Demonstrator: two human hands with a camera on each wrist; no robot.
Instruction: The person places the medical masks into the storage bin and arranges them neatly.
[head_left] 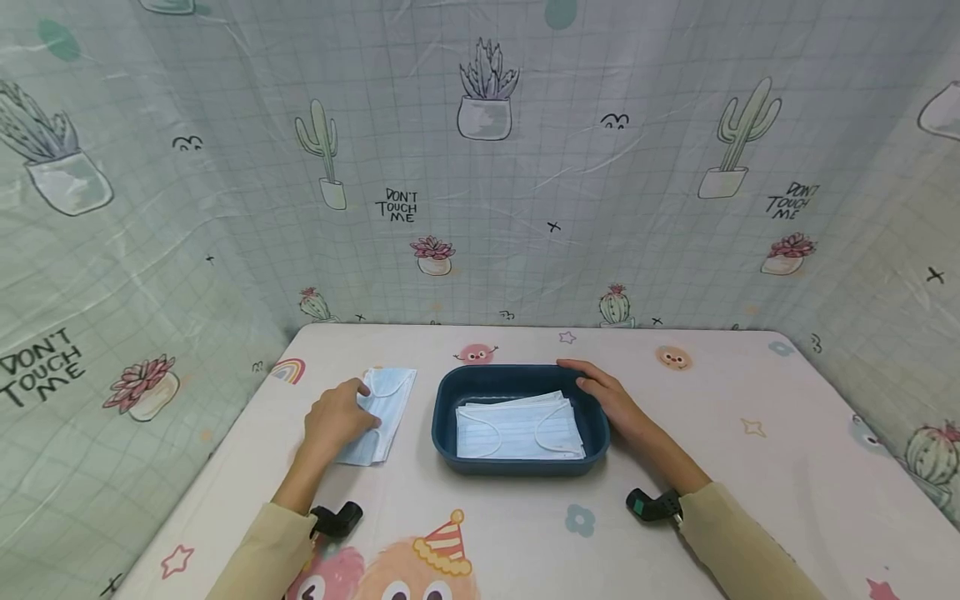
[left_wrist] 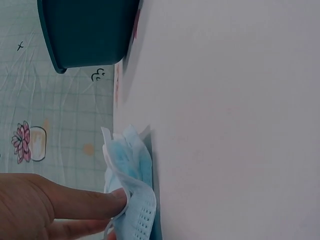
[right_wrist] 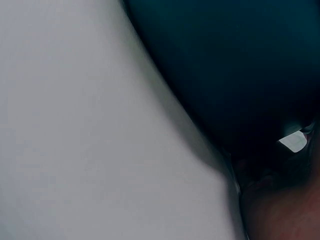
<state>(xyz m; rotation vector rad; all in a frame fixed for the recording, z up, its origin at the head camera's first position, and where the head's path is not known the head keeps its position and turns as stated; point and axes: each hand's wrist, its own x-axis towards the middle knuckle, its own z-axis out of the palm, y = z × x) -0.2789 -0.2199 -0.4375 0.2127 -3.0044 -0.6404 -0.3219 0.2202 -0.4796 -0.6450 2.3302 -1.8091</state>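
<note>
To the left of a dark blue plastic bin [head_left: 517,468], a small stack of light blue face masks [head_left: 390,404] lies on the table. My left hand [head_left: 336,423] is over this stack and pinches a mask [left_wrist: 137,205] between thumb and fingers, its edge bent up in the left wrist view. Inside the bin are several more masks [head_left: 517,429], lying flat with white ear loops on top. My right hand [head_left: 611,404] holds the bin's right rim near the far corner, thumb over the edge. In the right wrist view the bin's dark wall [right_wrist: 230,65] hides most of that hand.
The white table [head_left: 697,433] carries printed cartoon figures. Behind and at both sides hangs a grid-patterned curtain [head_left: 525,233] with cactus drawings. Black wrist cameras [head_left: 652,505] sit on both forearms, low over the table.
</note>
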